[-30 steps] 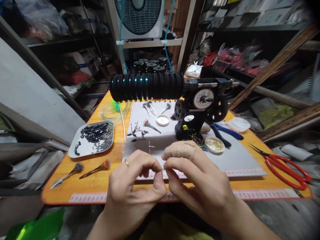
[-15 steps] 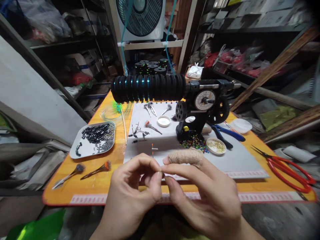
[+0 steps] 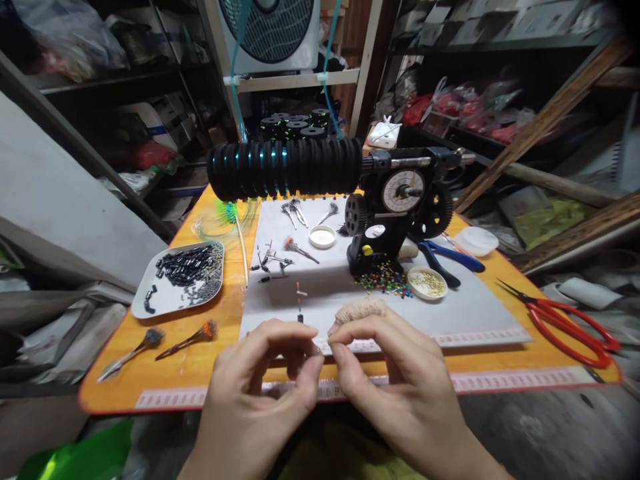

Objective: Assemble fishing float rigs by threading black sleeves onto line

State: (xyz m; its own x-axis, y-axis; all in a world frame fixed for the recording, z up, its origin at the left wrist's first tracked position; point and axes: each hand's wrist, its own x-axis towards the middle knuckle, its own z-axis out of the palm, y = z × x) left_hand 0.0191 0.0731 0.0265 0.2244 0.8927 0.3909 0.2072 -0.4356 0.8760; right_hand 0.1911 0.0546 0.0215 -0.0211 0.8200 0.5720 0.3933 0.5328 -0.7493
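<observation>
Both my hands are raised over the near edge of the table, with a narrow gap between their fingertips. My left hand [image 3: 265, 390] is closed in a pinch, thumb against index finger, on a tiny grey piece whose kind I cannot tell. Thumb and index finger of my right hand [image 3: 405, 383] are pressed together too; what lies between them is hidden or too small to name. A tan wrap [image 3: 363, 309] covers one finger of that hand. Just beyond the left fingertips, a thin orange-and-white stem with a black piece [image 3: 299, 300] lies on the white board [image 3: 335, 290].
A black winding machine [image 3: 395, 200] stands behind, beside coloured beads [image 3: 383, 280] and a dish [image 3: 411, 291] of gold bits. Pliers [image 3: 467, 259] and red-handled scissors [image 3: 565, 327] lie right. At left are a tray [image 3: 137, 308] of black pieces and brush-like bundles [image 3: 187, 338].
My fingertips, touching half a second ago, have come apart. The right hand has drawn in its fingers. The whole view has shifted slightly, uncovering the black piece on the stem.
</observation>
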